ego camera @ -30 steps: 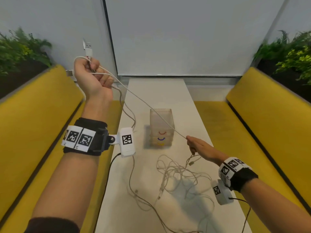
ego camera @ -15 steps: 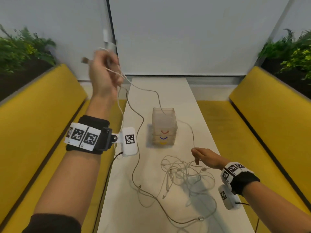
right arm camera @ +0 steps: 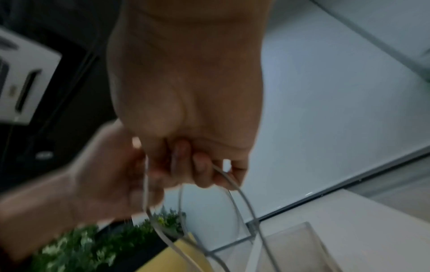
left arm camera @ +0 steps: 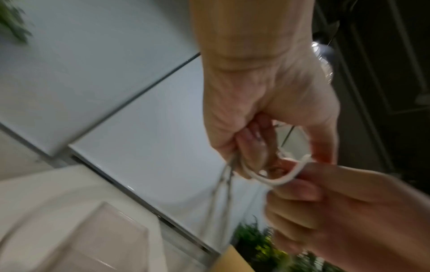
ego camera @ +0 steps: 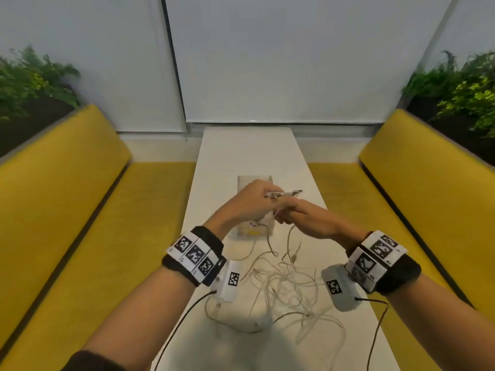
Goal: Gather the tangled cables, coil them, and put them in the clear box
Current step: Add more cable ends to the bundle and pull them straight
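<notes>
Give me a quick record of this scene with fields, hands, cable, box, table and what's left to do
left hand: grips white cable, its USB plug sticking out
right hand: pinches same cable beside left hand
clear box: on the white table, behind the hands; no cables visible inside
cable tangle: loose on table, near the wrists
remaining: coil, then box

White cables (ego camera: 281, 279), yellow benches (ego camera: 67, 199), black-and-white checkered wristbands (ego camera: 194, 254).

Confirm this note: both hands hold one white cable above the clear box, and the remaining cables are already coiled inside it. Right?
Not quite. The left hand and right hand do hold a white cable above the clear box, but the head view shows the remaining cables lying tangled on the table, not coiled inside.
</notes>
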The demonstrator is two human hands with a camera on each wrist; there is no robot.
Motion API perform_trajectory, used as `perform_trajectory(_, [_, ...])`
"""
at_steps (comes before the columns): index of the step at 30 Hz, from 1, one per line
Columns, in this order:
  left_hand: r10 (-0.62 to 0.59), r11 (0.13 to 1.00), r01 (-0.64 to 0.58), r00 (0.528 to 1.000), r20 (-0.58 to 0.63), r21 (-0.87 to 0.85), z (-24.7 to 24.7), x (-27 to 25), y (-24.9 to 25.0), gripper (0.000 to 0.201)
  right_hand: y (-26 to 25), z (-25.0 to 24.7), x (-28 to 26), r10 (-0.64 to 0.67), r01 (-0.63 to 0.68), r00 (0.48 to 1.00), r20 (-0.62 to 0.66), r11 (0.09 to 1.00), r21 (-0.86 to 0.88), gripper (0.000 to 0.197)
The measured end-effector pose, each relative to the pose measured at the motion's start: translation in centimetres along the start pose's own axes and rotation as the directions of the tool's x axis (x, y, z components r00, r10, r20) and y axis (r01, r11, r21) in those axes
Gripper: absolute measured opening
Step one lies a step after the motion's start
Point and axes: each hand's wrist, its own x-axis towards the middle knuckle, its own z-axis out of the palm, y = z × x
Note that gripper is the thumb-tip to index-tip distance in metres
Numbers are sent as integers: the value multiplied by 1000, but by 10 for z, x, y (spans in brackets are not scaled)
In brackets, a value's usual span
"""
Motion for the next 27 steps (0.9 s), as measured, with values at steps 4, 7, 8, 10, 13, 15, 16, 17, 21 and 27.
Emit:
perform_trajectory(4, [-31,997,30,999,15,66,-13,4,-13,52,2,-4,-6,-107,106,994,-22,994,-23,27])
perform_trajectory(7, [29,997,-19,990,-140,73,-26,1,-10,45,16,-15,-9,-119,110,986,-120,991,-81,37])
perform_trajectory(8, [37,999,-30,970,-241,30,-34,1,-11,42,23,-20,-12,-106,93,983,-150,991,-92,44])
perform_trajectory(10, [22,996,-55,908,-418,-68,-55,-3,-14,40,38,-29,-21,-59,59,977,-203,998,-6,55])
perform_trajectory(13, [49,996,-71,928,-369,-47,-76,-11,-14,49,50,-44,-38,48,-24,970,-240,995,99,60])
perform_trajectory(15, [86,996,-88,984,-159,-6,-77,-21,-6,49,47,-52,-53,101,-97,995,-24,986,135,52])
perform_trajectory(16, [111,993,-114,991,-77,-37,-77,-24,-5,48,40,-54,-60,157,-174,972,174,981,89,47])
perform_trajectory(17, [148,982,-152,988,-45,-110,-79,-25,-5,45,33,-56,-65,245,-257,898,366,966,-16,36])
perform_trajectory(21, [185,761,-198,979,-86,-618,-88,-15,-12,33,39,-60,-66,535,-466,753,382,844,-264,27])
perform_trajectory(27, [76,573,-62,997,-22,-817,-81,-15,-12,13,109,-34,-35,650,-637,759,45,755,-155,20])
